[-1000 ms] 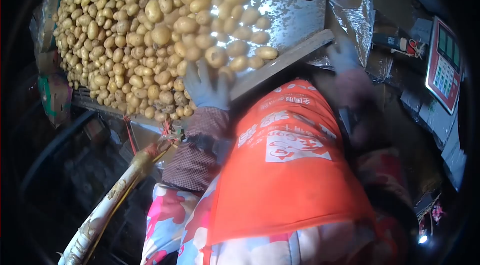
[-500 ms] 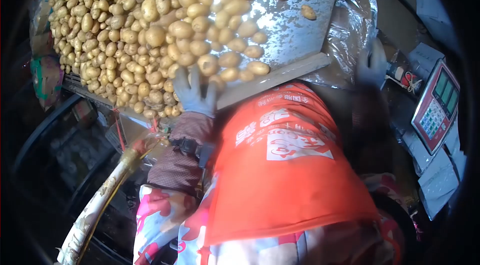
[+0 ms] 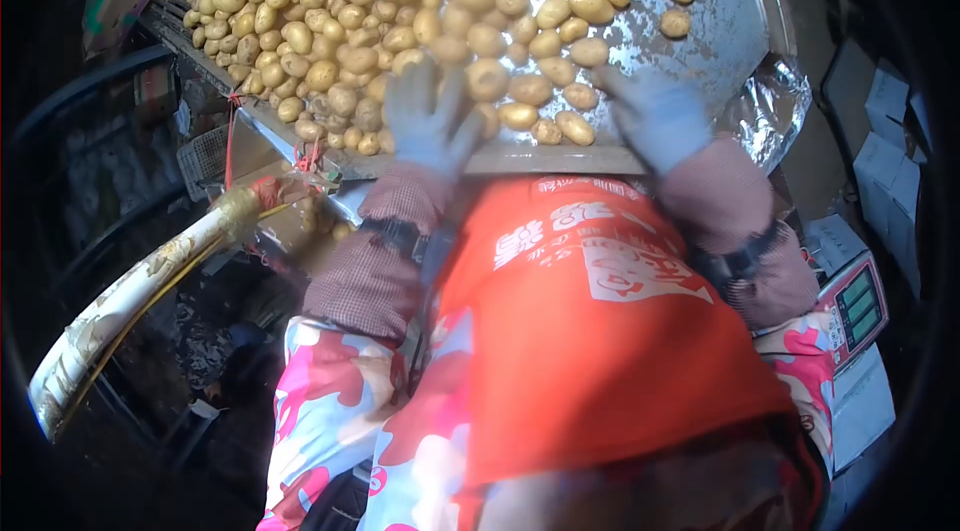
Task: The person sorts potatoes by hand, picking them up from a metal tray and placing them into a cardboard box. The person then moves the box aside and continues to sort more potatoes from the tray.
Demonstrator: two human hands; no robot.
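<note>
A large heap of potatoes (image 3: 358, 60) covers the left and middle of a worn metal tray (image 3: 735, 26), thinning out to the right. My left hand (image 3: 428, 119), in a grey-blue glove, lies at the front of the heap with its fingers spread against the potatoes. In a matching glove, my right hand (image 3: 662, 119) reaches over the tray's front rim (image 3: 560, 162), fingers stretched out toward a few loose potatoes. Its fingertips are somewhat blurred. No potato shows in its grasp.
Crumpled silvery film (image 3: 778, 111) hangs at the tray's right corner. A digital scale (image 3: 858, 306) stands low on the right, near white boxes (image 3: 885, 191). At left, a pale wrapped pole (image 3: 130, 301) slants below red string (image 3: 232, 146) tied near the tray edge.
My right hand has come from beside the film onto the tray. My left hand stays at the heap's front edge. The view has shifted, bringing the tray's right side further in.
</note>
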